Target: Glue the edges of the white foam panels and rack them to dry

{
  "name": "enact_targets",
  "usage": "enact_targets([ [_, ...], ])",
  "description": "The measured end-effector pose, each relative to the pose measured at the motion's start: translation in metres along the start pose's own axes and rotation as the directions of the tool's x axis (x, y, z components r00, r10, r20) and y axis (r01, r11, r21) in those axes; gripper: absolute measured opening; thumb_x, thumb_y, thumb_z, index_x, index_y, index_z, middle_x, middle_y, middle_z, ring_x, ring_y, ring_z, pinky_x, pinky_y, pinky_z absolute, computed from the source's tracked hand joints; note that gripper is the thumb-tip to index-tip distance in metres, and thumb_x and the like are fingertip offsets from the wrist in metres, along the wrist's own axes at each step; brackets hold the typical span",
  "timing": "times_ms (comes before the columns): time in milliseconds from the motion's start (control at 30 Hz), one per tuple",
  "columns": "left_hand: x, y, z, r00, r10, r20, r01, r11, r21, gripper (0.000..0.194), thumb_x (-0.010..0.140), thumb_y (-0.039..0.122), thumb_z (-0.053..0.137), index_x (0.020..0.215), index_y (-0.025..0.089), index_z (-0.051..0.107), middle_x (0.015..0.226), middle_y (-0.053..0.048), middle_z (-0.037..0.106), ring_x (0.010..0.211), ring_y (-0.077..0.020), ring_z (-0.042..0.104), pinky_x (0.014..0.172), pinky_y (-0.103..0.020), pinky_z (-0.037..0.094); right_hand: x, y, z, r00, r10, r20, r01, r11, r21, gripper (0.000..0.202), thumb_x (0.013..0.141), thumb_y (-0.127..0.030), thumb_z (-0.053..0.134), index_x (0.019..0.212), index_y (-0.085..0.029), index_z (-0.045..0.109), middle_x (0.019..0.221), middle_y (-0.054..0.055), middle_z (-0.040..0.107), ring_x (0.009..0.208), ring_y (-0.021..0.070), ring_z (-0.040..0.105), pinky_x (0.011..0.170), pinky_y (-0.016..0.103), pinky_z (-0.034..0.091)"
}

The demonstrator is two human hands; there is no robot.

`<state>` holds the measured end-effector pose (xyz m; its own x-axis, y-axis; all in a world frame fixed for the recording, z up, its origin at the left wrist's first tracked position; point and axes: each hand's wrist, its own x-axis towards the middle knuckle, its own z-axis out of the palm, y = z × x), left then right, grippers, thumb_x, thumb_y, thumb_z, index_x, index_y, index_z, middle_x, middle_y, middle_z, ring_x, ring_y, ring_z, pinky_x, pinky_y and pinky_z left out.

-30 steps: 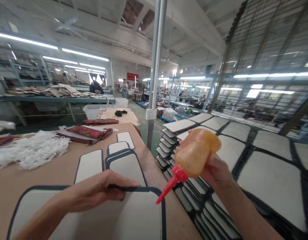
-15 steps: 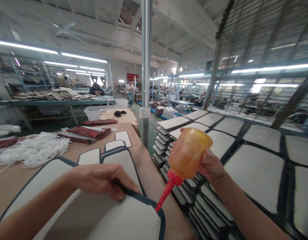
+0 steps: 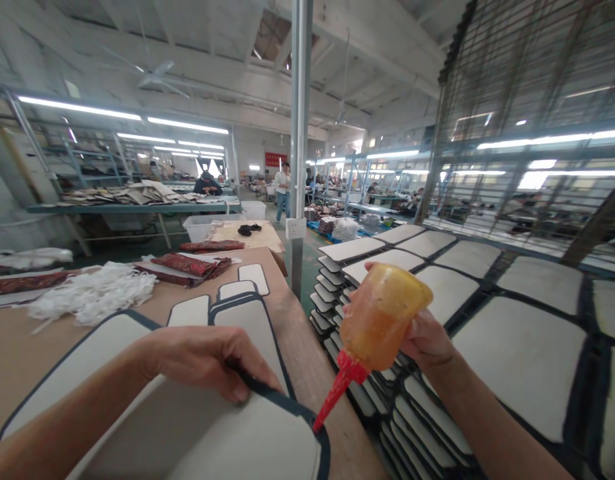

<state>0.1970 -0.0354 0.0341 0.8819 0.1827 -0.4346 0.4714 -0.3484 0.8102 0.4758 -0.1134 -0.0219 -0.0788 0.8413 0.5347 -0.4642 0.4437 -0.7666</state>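
Note:
My left hand point(image 3: 212, 363) pinches the dark-edged rim of a cream panel point(image 3: 227, 433) with rounded corners, thumb on its face, lifting that edge. In my right hand point(image 3: 424, 333) is an amber squeeze bottle point(image 3: 380, 313), tipped upside down, with thick yellowish liquid inside. Its red nozzle point(image 3: 334, 397) points down and left, and the tip is at the dark border near the panel's right corner. Whether the tip presses on the border I cannot tell. Beneath and behind lie more dark-edged panels point(image 3: 242, 325) on the brown table point(image 3: 307, 360).
To the right stand stacks of similar panels point(image 3: 517, 360) beside a wire mesh frame point(image 3: 527, 120). A metal post point(image 3: 298, 253) with a socket box rises past the table's far corner. White strips point(image 3: 94, 293) and red patterned fabric point(image 3: 192, 263) lie on the left. Two people are farther back.
The view has turned slightly left, so the background sits farther right. The nozzle tip has shifted slightly right and down along the panel's dark border. Both hands keep their holds.

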Motion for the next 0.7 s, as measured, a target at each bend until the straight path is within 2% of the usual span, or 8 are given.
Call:
enact_targets([
  [167,-0.005,-0.009,-0.005,0.995,0.095,0.031,-0.096,0.994,0.051,0.042,0.083,0.032,0.064,0.118,0.009,0.067,0.106,-0.006,0.074,0.097,-0.0233,0.066,0.083,-0.018,0.048,-0.004,0.003,0.0,0.998,-0.028,0.052,0.028,1.0,0.009,0.073,0.057,-0.033,0.086,0.124,-0.034,0.059,0.102,0.004,0.073,0.09,0.03,0.07,0.077,0.043,0.057],
  [367,-0.014,-0.026,-0.009,0.987,0.155,-0.048,-0.155,0.988,-0.009,0.04,0.083,0.035,0.064,0.117,0.014,0.068,0.112,-0.004,0.072,0.101,-0.0241,0.064,0.085,-0.02,0.047,-0.011,0.012,0.0,0.987,-0.115,-0.115,0.108,0.992,-0.068,0.075,0.056,-0.033,0.086,0.125,-0.032,0.058,0.105,0.005,0.073,0.099,0.032,0.067,0.086,0.045,0.054],
  [533,-0.02,-0.043,-0.011,0.978,0.189,-0.087,-0.198,0.974,-0.107,0.043,0.084,0.033,0.062,0.12,0.011,0.066,0.111,-0.007,0.072,0.1,-0.0259,0.063,0.086,-0.025,0.046,-0.023,0.024,-0.001,0.967,-0.123,-0.222,0.109,0.991,-0.073,0.077,0.06,-0.038,0.084,0.129,-0.033,0.053,0.109,0.005,0.072,0.102,0.0308,0.066,0.089,0.047,0.053],
  [700,-0.024,-0.056,-0.014,0.97,0.193,-0.145,-0.213,0.967,-0.14,0.04,0.083,0.032,0.062,0.118,0.012,0.067,0.11,-0.006,0.072,0.097,-0.0246,0.063,0.084,-0.024,0.046,-0.022,0.031,0.005,0.922,-0.201,-0.331,0.184,0.979,-0.083,0.081,0.058,-0.037,0.085,0.132,-0.03,0.052,0.107,0.007,0.073,0.111,0.0325,0.061,0.098,0.051,0.046],
])
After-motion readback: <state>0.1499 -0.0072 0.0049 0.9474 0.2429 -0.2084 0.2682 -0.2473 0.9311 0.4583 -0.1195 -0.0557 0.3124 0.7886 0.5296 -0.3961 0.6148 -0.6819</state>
